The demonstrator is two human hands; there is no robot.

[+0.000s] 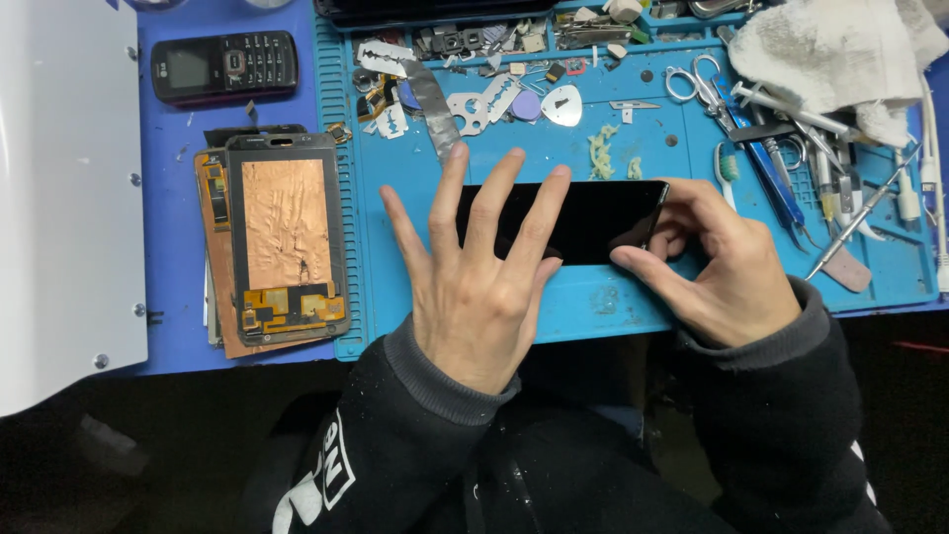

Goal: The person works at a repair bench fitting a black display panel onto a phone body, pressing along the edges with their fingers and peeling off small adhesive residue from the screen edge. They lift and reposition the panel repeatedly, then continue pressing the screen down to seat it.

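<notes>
Nearest the camera: black sleeves, then both hands over a black phone (pixel 593 220) lying flat on the blue mat (pixel 613 307) of the counter.

Left hand (pixel 474 287): released, fingers spread wide, flat on the phone's left half, pressing down and gripping nothing.

Right hand (pixel 717 262): pinched on the phone's right end, thumb along the near edge, fingertips curled at the corner and far side.

Phone itself: thin, rigid, glossy slab, dark glass uppermost. Probably light but slippery on the face and easy to crack or smudge; best taken by the long edges or corners, not by the middle of the glass. Flat pressure from a palm likely safer than bending force at one end.

Left of the phone, on the darker blue pad: a stripped screen assembly (pixel 287 237) with copper foil showing, stacked on other panels. Further left of that, a white housing (pixel 59 198).

Right of the phone: a toothbrush (pixel 728 170), tweezers and probes (pixel 850 222), scissors (pixel 692 81).

Beyond the phone, toward the mat's far rim: razor blades (pixel 386 57), picks (pixel 561 105), small metal scraps, a white cloth (pixel 840 54) at far right.

Far left of the phone, at the top: an old keypad handset (pixel 224 65), lying flat.
</notes>
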